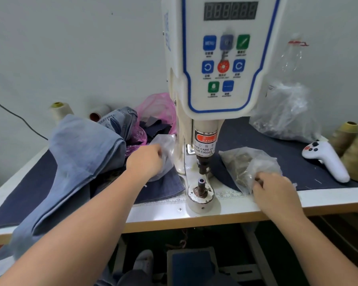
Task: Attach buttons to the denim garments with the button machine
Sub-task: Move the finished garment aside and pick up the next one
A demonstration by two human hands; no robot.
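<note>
The white button machine (221, 58) stands at the table's middle, its lower die (201, 183) bare and its punch (203, 168) raised above it. Light blue denim (81, 153) lies at the left and hangs over the front edge. My left hand (145, 162) reaches into a clear plastic bag (165, 147) left of the machine column, fingers closed inside it. My right hand (277, 188) pinches the near end of another clear bag (248, 164) holding brownish metal buttons, right of the die.
Dark blue cloth (267, 141) covers the table top. A pink bag (157, 108) with dark scraps and thread cones (60, 110) sit behind. A big clear bag (285, 114), a white controller (324, 159) and tan thread cones (347, 135) are at the right. A foot pedal (192, 265) lies below.
</note>
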